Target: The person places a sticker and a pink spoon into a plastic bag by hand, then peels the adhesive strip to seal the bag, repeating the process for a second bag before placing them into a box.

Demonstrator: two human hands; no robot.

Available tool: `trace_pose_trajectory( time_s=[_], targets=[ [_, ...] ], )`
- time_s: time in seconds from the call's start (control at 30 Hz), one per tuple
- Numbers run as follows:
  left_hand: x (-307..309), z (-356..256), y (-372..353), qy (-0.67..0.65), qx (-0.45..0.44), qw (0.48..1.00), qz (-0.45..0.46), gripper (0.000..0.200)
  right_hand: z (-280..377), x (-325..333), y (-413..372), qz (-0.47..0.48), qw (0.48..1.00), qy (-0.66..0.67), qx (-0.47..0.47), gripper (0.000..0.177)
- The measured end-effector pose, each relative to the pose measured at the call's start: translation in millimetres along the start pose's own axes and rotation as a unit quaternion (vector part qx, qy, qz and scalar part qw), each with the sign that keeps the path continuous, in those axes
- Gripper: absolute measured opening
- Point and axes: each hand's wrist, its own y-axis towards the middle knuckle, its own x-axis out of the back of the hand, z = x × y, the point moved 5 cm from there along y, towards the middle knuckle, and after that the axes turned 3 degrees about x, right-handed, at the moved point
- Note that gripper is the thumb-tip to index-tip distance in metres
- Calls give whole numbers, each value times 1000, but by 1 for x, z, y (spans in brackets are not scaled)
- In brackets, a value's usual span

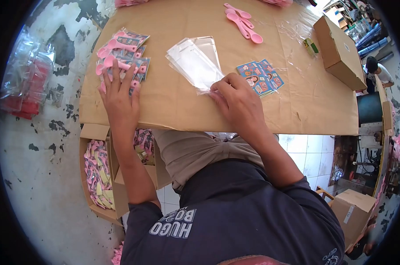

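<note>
My left hand point(120, 90) lies with fingers stretched out over a pile of clear packets, each holding pink measuring spoons point(122, 45) and a printed card. My right hand point(239, 99) has thumb and fingers pinched on the lower end of a clear plastic bag in a fanned stack of plastic bags point(191, 62). Just right of that hand sits a stack of blue printed cards point(261, 78). Several loose pink measuring spoons point(244, 22) lie farther back on the table.
Brown paper covers the table point(182, 110). A cardboard box point(339, 53) and a small green-yellow box point(310, 47) stand at the right. Open cartons point(96, 132) with filled packets are below the left edge. Another person point(376, 70) is far right.
</note>
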Motion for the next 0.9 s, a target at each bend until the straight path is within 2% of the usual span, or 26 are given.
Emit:
trace_pose_trajectory(
  time_s=[0.07,0.1,0.13,0.17,0.23,0.27,0.33,0.37,0.43,0.47,0.53,0.6,0.67,0.73,0.77,0.83,0.9],
  targets=[
    [31,-36,-7,-132,-5,987,-93,35,-2,2,-1,-27,1000,6,13,10],
    [37,-50,-13,-134,-6,987,-92,35,-3,3,0,-26,1000,5,11,10],
    [33,-58,-18,-264,56,963,-10,34,-4,7,1,-49,999,14,12,8],
    [25,-67,-24,-387,117,912,71,36,-4,10,2,-72,997,25,14,7],
    [6,-86,-34,-529,163,822,130,40,-2,15,3,-97,994,34,29,7],
    [4,-92,-35,-529,163,823,129,40,0,19,4,-123,991,42,44,6],
    [-4,-106,-36,-620,164,749,168,38,9,27,4,-114,990,62,62,7],
    [-8,-109,-36,-621,163,747,171,38,14,30,1,-105,988,80,80,8],
    [-11,-117,-32,-702,136,681,157,37,18,29,-5,-88,987,91,103,9],
    [-12,-121,-29,-703,132,680,161,37,22,28,-7,-70,983,105,130,11],
    [-16,-124,-26,-679,204,687,157,34,25,31,-11,-65,983,99,138,13],
    [-18,-124,-23,-665,214,700,148,32,20,34,-12,-54,980,168,96,14],
    [-21,-120,-24,-650,226,712,140,30,-1,38,-14,-80,980,169,75,15],
    [-25,-115,-26,-643,231,716,144,27,-29,50,-18,-116,992,50,10,23],
    [-26,-116,-26,-643,231,716,146,27,-35,54,-20,-117,992,50,9,23],
    [-25,-117,-23,-654,216,716,114,27,-59,58,-24,-68,985,-34,-153,36],
    [-26,-115,-22,-665,219,705,109,28,-70,60,-29,-57,982,-51,-173,40]
  ],
)
